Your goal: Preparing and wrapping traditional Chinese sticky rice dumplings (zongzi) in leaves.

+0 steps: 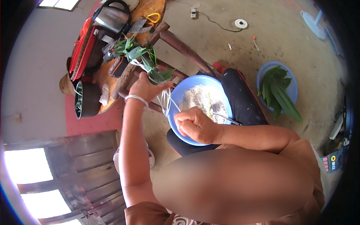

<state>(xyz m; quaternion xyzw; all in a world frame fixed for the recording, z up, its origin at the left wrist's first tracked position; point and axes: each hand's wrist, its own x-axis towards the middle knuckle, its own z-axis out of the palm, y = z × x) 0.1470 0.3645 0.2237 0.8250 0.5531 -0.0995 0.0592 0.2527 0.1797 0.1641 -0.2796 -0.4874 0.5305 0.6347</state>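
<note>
The right hand is curled tight on white strings over the blue bowl, and the left hand is by the green leaves, but I can't tell if it grips them. Past them, the bench edge is close on the left, and gray floor spreads right around a second bowl. Farthest, a silver kettle sits on the bench.

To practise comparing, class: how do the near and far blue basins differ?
The near basin holds pale grains; the far basin holds long green leaves. The near basin sits between the person's legs; the far basin stands on the floor. Both are round and blue.
</note>
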